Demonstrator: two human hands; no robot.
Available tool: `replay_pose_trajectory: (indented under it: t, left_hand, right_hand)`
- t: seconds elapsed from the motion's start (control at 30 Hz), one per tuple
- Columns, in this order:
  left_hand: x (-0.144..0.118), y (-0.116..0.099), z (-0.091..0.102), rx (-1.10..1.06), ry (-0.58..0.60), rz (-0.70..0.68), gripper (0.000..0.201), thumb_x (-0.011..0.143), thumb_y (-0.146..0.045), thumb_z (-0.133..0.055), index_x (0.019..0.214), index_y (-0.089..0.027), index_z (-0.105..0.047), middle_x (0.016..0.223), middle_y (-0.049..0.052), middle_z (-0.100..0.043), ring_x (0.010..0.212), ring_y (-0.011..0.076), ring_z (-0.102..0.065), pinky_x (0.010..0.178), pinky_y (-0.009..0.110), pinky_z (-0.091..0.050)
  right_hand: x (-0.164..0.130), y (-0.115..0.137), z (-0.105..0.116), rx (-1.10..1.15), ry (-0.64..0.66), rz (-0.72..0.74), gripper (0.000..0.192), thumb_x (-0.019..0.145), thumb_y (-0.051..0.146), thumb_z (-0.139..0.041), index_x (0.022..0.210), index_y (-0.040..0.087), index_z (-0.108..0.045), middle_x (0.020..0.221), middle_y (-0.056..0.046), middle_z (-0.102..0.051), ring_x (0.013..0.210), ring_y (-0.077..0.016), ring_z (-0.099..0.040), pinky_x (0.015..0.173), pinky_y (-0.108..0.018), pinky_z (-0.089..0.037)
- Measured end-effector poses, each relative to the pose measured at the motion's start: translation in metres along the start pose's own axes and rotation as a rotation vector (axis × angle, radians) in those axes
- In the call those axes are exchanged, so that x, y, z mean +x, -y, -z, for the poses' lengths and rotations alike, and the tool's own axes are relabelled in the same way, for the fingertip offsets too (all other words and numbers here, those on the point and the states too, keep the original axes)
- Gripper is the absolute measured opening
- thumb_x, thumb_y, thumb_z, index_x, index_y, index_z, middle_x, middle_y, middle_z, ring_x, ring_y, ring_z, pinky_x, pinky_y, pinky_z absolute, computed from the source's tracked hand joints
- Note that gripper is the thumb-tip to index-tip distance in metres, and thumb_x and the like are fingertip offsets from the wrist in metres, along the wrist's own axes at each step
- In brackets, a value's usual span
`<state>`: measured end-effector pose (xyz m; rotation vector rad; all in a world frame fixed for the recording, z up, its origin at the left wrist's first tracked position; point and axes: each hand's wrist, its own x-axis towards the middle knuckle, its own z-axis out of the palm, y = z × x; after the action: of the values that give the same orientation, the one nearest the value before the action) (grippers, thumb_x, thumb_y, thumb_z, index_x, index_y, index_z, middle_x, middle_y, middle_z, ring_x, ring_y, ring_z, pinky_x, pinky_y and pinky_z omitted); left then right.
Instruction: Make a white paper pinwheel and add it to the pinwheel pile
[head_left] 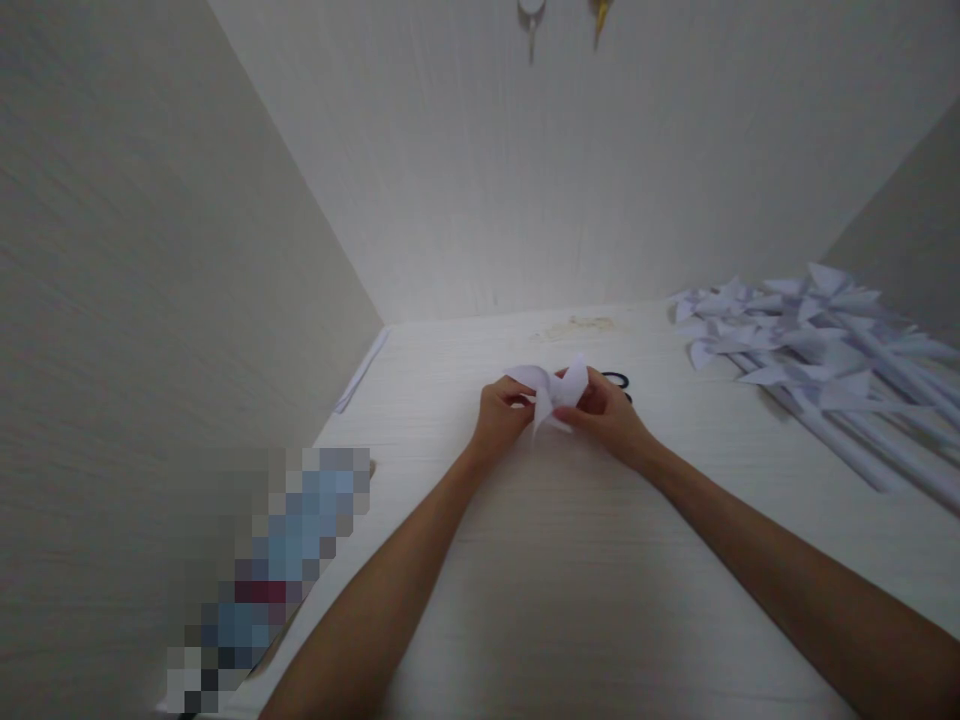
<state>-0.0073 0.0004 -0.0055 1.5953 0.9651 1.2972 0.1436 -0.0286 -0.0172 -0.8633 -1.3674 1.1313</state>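
White paper pinwheel (546,388) is sitting between left hand (501,416) and right hand (611,412), both pinching it over the table (570,560); blades (574,380) are looking folded but stickless, while seemingly finished pinwheels (832,375) are lying rightward.

From my head, the camera is looking forward and down over the white table (570,590). It is seeing my left hand (504,415) and right hand (613,415) quite near, around the frame's middle, and the wall (487,190) at the top.
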Motion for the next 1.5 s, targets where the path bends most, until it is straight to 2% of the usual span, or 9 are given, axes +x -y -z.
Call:
replay_pose_trajectory:
  t: [0.2, 0.33, 0.43, 0.53, 0.6, 0.77, 0.93, 1.13, 1.5]
  left_hand:
    - [0.0, 0.001, -0.001, -0.029, 0.124, -0.004, 0.005, 0.053, -0.011, -0.062, 0.057, -0.012, -0.064, 0.071, 0.003, -0.062, 0.062, 0.0095, -0.055, 0.056, 0.021, -0.045]
    - [0.002, 0.004, -0.001, -0.073, 0.122, 0.037, 0.014, 0.053, -0.015, -0.065, 0.067, -0.012, -0.063, 0.077, 0.004, -0.06, 0.066, 0.0102, -0.055, 0.059, 0.023, -0.046]
    - [0.003, 0.004, 0.0, -0.155, 0.106, 0.063, 0.018, 0.054, -0.016, -0.065, 0.071, -0.013, -0.063, 0.076, 0.003, -0.061, 0.072, 0.0119, -0.056, 0.066, 0.026, -0.046]
    - [0.002, 0.001, -0.001, -0.236, 0.134, 0.09, 0.02, 0.059, -0.019, -0.064, 0.078, -0.015, -0.063, 0.075, 0.002, -0.062, 0.072, 0.0113, -0.056, 0.071, 0.027, -0.045]
    - [0.0, -0.001, -0.002, -0.262, 0.162, 0.12, 0.023, 0.058, -0.021, -0.066, 0.081, -0.016, -0.064, 0.076, 0.001, -0.063, 0.071, 0.0111, -0.056, 0.071, 0.027, -0.044]
    - [-0.001, -0.004, -0.006, -0.266, 0.242, 0.111, 0.032, 0.049, -0.021, -0.074, 0.078, -0.015, -0.063, 0.075, 0.001, -0.064, 0.068, 0.0114, -0.058, 0.069, 0.027, -0.045]
    - [-0.001, -0.003, -0.005, -0.239, 0.225, 0.109, 0.028, 0.049, -0.02, -0.074, 0.074, -0.013, -0.062, 0.072, 0.002, -0.064, 0.067, 0.0113, -0.058, 0.07, 0.028, -0.045]
    - [-0.002, -0.003, -0.005, -0.257, 0.185, 0.138, 0.024, 0.049, -0.019, -0.074, 0.068, -0.012, -0.061, 0.068, 0.002, -0.064, 0.066, 0.0106, -0.058, 0.069, 0.028, -0.045]
    - [-0.002, -0.004, -0.003, -0.24, 0.23, 0.148, 0.022, 0.053, -0.02, -0.072, 0.072, -0.013, -0.062, 0.073, 0.001, -0.064, 0.069, 0.0108, -0.058, 0.072, 0.029, -0.045]
  right_hand:
    - [0.0, 0.001, -0.001, -0.059, -0.049, 0.035, 0.032, 0.055, 0.029, -0.072, 0.081, 0.018, -0.058, 0.078, -0.004, -0.065, 0.071, -0.0172, -0.061, 0.069, -0.034, -0.05]
    - [0.001, -0.001, 0.001, -0.112, -0.099, 0.059, 0.029, 0.056, 0.029, -0.071, 0.08, 0.017, -0.061, 0.079, -0.006, -0.067, 0.072, -0.0188, -0.062, 0.069, -0.036, -0.05]
    - [0.001, -0.003, 0.003, -0.23, -0.218, 0.109, 0.026, 0.057, 0.029, -0.069, 0.078, 0.015, -0.061, 0.079, -0.007, -0.067, 0.072, -0.0196, -0.061, 0.068, -0.037, -0.049]
    - [-0.001, -0.002, 0.003, -0.367, -0.355, 0.156, 0.023, 0.059, 0.029, -0.067, 0.077, 0.015, -0.061, 0.076, -0.006, -0.066, 0.069, -0.0193, -0.06, 0.064, -0.035, -0.048]
    - [-0.003, 0.001, 0.001, -0.467, -0.397, 0.192, 0.021, 0.061, 0.028, -0.065, 0.077, 0.016, -0.061, 0.075, -0.005, -0.066, 0.068, -0.019, -0.059, 0.062, -0.034, -0.047]
    - [-0.006, 0.006, -0.002, -0.645, -0.377, 0.272, 0.013, 0.064, 0.026, -0.06, 0.072, 0.017, -0.059, 0.069, -0.004, -0.063, 0.065, -0.0186, -0.057, 0.06, -0.031, -0.045]
    - [-0.006, 0.008, -0.004, -0.719, -0.343, 0.278, 0.014, 0.062, 0.027, -0.059, 0.072, 0.017, -0.057, 0.068, -0.005, -0.062, 0.061, -0.0184, -0.055, 0.056, -0.03, -0.042]
    - [-0.006, 0.009, -0.004, -0.727, -0.273, 0.291, 0.012, 0.063, 0.027, -0.06, 0.068, 0.017, -0.054, 0.063, -0.004, -0.06, 0.056, -0.0164, -0.053, 0.052, -0.027, -0.039]
    - [-0.007, 0.009, -0.004, -0.644, -0.242, 0.312, 0.009, 0.067, 0.026, -0.058, 0.071, 0.018, -0.055, 0.066, -0.002, -0.061, 0.059, -0.0153, -0.054, 0.054, -0.026, -0.042]
